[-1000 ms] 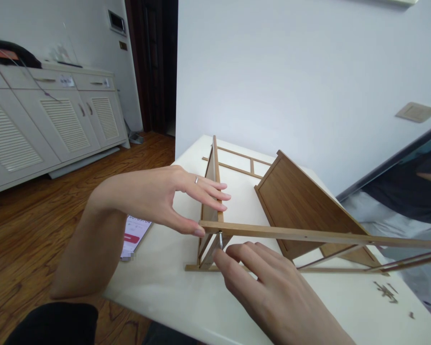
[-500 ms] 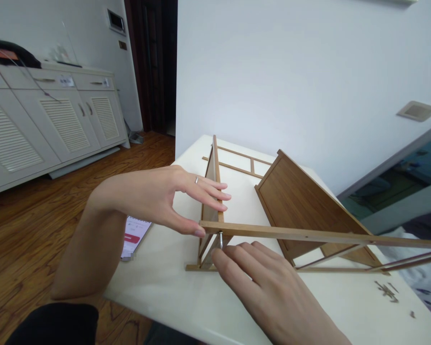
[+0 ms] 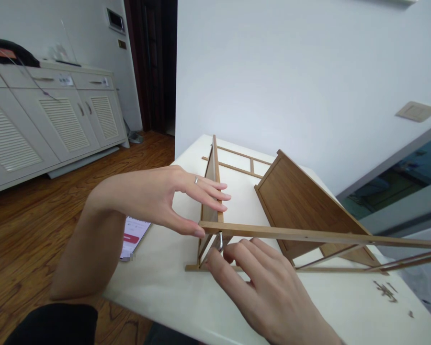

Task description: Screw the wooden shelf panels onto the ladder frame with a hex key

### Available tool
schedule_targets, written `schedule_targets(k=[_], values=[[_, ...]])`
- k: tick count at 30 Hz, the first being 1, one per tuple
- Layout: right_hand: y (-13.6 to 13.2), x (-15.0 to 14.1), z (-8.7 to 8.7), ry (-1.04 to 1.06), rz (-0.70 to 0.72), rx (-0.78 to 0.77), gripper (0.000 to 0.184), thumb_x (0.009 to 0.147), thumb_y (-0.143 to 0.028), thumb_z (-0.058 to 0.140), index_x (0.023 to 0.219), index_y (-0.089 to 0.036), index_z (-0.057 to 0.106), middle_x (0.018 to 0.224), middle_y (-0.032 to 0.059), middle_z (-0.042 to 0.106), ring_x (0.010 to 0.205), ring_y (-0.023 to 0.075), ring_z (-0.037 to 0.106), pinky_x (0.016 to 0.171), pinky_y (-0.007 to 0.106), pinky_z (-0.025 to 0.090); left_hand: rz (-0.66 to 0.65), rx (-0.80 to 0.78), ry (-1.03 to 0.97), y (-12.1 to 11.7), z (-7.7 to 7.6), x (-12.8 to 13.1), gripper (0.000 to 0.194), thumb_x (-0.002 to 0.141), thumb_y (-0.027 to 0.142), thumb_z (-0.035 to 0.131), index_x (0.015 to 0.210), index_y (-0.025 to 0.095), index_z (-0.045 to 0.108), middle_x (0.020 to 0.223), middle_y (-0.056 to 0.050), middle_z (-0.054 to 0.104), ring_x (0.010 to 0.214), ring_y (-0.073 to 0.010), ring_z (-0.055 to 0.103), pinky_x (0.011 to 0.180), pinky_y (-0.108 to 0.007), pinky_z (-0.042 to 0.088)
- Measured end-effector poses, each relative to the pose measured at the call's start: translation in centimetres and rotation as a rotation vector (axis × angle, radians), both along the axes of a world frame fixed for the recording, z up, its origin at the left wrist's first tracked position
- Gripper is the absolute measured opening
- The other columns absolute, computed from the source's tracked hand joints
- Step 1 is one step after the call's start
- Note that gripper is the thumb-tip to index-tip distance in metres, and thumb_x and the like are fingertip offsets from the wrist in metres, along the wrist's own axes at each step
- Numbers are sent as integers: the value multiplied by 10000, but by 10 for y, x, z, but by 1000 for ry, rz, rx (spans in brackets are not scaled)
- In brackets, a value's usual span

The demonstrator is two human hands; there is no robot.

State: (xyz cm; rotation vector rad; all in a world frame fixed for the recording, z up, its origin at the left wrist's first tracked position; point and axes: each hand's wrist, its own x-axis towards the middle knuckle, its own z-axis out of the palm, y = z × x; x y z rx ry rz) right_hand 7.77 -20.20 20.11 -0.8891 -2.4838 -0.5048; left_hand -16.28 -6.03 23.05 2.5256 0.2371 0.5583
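Note:
My left hand (image 3: 172, 194) steadies a corner of a wooden frame. Its thumb presses the end of the long front rail (image 3: 287, 233), while the spread fingers lie over the upper edge of the upright side panel (image 3: 211, 167). Below that corner, a small metal hex key (image 3: 221, 241) stands upright at the rail's underside. The curled fingers of my right hand (image 3: 262, 282) are around its lower end; exactly where they touch it is partly hidden. A lower rail (image 3: 330, 270) runs along the white table (image 3: 158, 282) beneath.
Behind the rail a broad wooden panel (image 3: 301, 201) leans at a slant. A ladder-like wooden frame (image 3: 237, 168) lies near the wall. Several small screws (image 3: 385, 291) sit at the table's right, and a phone (image 3: 132, 237) lies left, beside my forearm.
My right hand's fingers have shifted slightly left and the index finger has swung round the hex key, which now shows more. My left hand and the wooden frame have stayed still.

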Motion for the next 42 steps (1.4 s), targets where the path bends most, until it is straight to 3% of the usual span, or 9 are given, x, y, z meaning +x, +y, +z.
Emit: schedule_targets(k=[8,19,26,42], values=[[3,-11,-7,265,-37,83,213,979,-52,511,1041,-213,635,864,2,683,711,136,591,661,290,469,-5,39,20,2,-1,-1,561,868,353,855,1407,315,704,1499,-38,663,1493,-239,540,1280,-332,427],[6,-11,-9,142,41,30,214,1037,-88,488,1024,-141,695,925,63,705,814,163,633,780,301,509,0,39,29,1,0,-2,557,877,345,846,1413,322,698,1516,-22,648,1501,-223,532,1278,-308,423],[4,-15,-16,226,-2,42,188,1018,-113,525,989,-210,684,900,26,689,755,140,594,727,276,491,2,31,29,0,1,0,538,885,343,838,1405,317,705,1528,-29,636,1500,-233,532,1272,-318,430],[5,-18,-11,257,43,143,54,987,-129,691,962,-124,739,842,35,692,797,162,644,707,343,478,0,50,24,-1,2,-1,559,858,330,862,1396,309,714,1504,-65,653,1471,-255,567,1249,-332,458]])
